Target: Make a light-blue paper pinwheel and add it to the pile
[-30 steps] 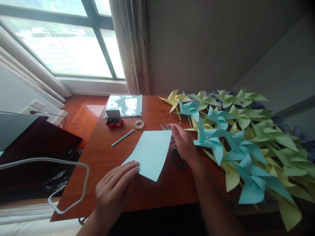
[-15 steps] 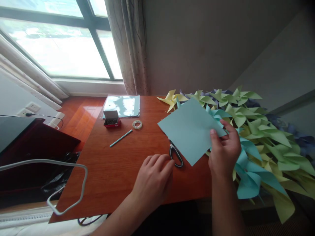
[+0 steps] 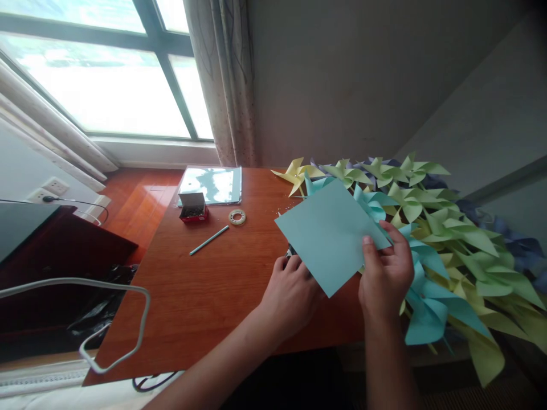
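Note:
A square sheet of light blue paper [image 3: 331, 236] is pinched at its right corner by my right hand [image 3: 387, 270], thumb on top and fingers beneath. The sheet is raised above the table, one corner pointing toward me. My left hand [image 3: 293, 296] is on the table at the sheet's near left edge, its fingers curled over the scissors. Only a small black-and-white bit of the scissors [image 3: 291, 250] shows past the knuckles; the paper and my hand cover the rest.
Paper pinwheels [image 3: 453, 250] in green, yellow, blue and purple crowd the right side. On the wooden table [image 3: 222, 296] lie a blue stick [image 3: 209, 240], a tape roll [image 3: 237, 217], an open red box [image 3: 194, 209] and a clear packet of sheets [image 3: 213, 185]. A white cable [image 3: 147, 307] loops at left.
My left hand has moved right and forward onto the scissors, covering their handle. The paper in my right hand has shifted slightly down toward me.

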`<state>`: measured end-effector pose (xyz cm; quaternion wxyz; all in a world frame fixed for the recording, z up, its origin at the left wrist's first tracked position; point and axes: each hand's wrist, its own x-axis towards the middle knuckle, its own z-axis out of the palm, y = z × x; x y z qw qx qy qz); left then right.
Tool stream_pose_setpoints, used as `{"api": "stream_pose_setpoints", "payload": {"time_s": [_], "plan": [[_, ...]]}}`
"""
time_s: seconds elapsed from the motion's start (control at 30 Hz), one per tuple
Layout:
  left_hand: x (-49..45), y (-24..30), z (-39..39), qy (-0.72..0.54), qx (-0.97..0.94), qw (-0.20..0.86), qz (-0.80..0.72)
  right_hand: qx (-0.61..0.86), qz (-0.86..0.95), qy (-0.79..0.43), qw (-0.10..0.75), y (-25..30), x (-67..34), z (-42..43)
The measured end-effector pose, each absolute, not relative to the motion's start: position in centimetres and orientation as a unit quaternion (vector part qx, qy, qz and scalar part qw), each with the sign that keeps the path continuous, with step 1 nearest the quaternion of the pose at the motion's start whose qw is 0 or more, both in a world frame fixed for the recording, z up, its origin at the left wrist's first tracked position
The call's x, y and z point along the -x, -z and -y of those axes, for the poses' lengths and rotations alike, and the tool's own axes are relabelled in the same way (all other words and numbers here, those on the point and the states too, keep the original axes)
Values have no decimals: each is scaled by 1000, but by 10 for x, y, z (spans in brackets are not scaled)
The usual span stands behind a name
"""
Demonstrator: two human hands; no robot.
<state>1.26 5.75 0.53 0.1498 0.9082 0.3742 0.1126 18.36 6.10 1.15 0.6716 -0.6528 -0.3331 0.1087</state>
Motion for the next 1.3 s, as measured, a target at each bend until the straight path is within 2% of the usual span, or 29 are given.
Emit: {"api": "stream_pose_setpoints", "payload": {"time_s": [0.2, 0.43, 0.53, 0.83, 1.03, 1.3], "plan": [[24, -1, -43, -142, -881, 153, -425, 657, 363, -160, 641, -4, -176, -51], [96, -1, -42, -166, -870, 98, -454, 673, 416, -312, 526, 7, -163, -32], [122, -5, -50, -147, -882, 96, -437, 660, 456, -335, 494, 18, -163, -31], [168, -10, -71, -116, -911, 51, -393, 654, 640, -170, 365, 29, -158, -35], [183, -5, -74, -134, -909, 25, -393, 620, 705, -93, 332, 34, -153, -39], [155, 1, -61, -195, -885, -14, -422, 606, 721, -69, 330, 34, -155, -41]]}}
